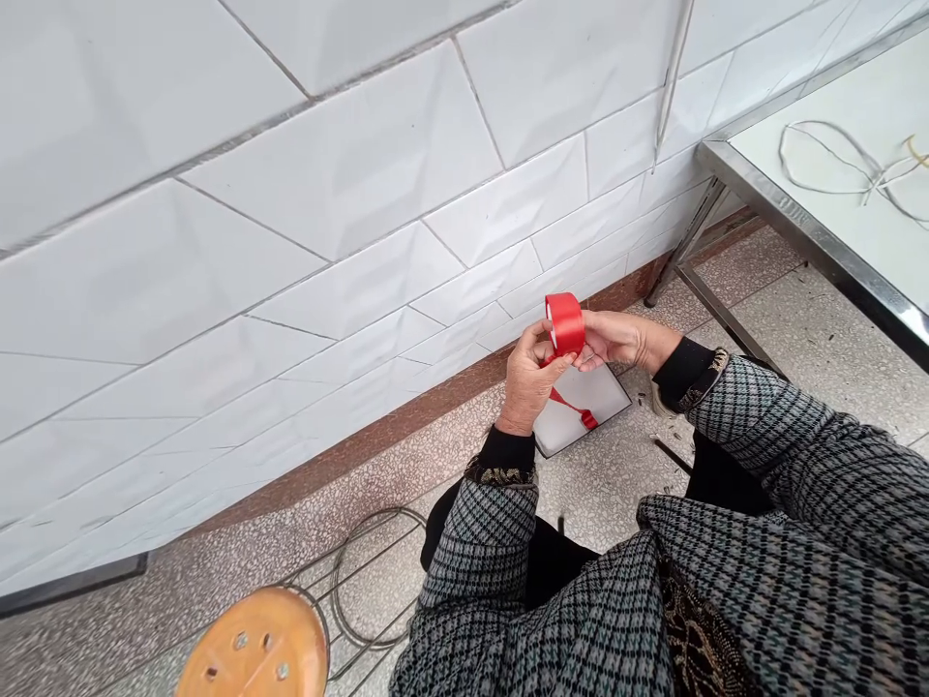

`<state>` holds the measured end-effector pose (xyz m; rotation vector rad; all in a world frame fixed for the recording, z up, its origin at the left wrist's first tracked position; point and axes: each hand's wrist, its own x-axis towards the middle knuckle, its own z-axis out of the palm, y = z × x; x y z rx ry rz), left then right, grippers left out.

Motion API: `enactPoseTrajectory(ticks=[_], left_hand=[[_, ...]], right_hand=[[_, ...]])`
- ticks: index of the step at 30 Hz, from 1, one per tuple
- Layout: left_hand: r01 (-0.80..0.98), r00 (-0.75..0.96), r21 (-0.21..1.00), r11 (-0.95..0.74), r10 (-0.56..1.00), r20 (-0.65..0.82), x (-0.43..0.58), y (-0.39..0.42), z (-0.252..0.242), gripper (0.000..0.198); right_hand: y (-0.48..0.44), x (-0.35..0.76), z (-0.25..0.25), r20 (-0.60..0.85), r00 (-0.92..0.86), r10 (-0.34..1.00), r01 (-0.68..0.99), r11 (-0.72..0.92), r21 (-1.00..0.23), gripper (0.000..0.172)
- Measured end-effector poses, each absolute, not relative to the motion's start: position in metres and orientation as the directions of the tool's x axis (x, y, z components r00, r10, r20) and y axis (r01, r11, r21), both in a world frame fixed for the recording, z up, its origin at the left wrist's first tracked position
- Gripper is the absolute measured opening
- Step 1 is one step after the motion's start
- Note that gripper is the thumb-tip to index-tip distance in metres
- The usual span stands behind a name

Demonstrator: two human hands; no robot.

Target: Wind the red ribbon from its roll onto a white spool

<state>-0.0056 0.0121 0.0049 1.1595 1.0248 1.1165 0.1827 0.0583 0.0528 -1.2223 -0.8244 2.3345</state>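
You have a speckled stone floor (616, 474) below you, meeting a wall of white tiles (421, 145) along a reddish-brown skirting (363, 440). To your right stands a steel-framed counter (762, 136), its pale top carrying loose loops of thin wire (880, 179). At the lower left you have a round orange seat (247, 668) (a few small fittings dot its top) just beside a metal ring (335, 588) and some straight rods. Small dark scraps are scattered on the floor near you.

The roll of red ribbon (568, 324) is up in front of you, between your two hands. Your left grip (528, 382) is closed on it, thumb below and fingers at its hollow side. Your right grip (616, 337) is at the roll's other side, fingers partly hidden behind it; you cannot tell whether they pinch anything. Beneath both hands, a white panel (614, 392) lies on the floor, with a red bow (588, 419) over it.
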Motion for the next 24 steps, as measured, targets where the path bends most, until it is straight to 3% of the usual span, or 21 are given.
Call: enactPoseTrajectory(ticks=[5, 8, 10, 14, 20, 24], left_hand=[[-0.259, 0.215, 0.942, 0.216, 0.963, -0.161, -0.011, 0.004, 0.013, 0.073], [-0.306, 0.236, 0.907, 0.290, 0.946, -0.222, -0.011, 0.000, 0.015, 0.069], [-0.324, 0.234, 0.897, 0.300, 0.944, -0.231, -0.009, -0.002, 0.015, 0.068], [-0.344, 0.177, 0.901, 0.263, 0.961, -0.213, -0.003, -0.003, 0.014, 0.064], [-0.358, 0.045, 0.915, 0.184, 0.983, -0.180, 0.009, -0.008, 0.009, 0.063], [-0.264, -0.047, 0.955, 0.138, 0.987, -0.156, 0.010, -0.009, 0.008, 0.059]], right_hand=[[0.064, 0.188, 0.052, -0.378, -0.458, 0.805, 0.123, -0.364, -0.923, 0.015], [0.065, 0.191, 0.051, -0.238, -0.408, 0.882, 0.278, -0.128, -0.952, 0.017], [0.064, 0.190, 0.051, -0.204, -0.379, 0.903, 0.344, -0.067, -0.937, 0.019], [0.061, 0.185, 0.054, -0.226, -0.265, 0.937, 0.330, -0.133, -0.935, 0.015], [0.067, 0.177, 0.053, -0.402, -0.168, 0.900, 0.009, -0.407, -0.913, 0.014], [0.070, 0.175, 0.055, -0.469, -0.131, 0.873, -0.055, -0.479, -0.876, 0.018]])
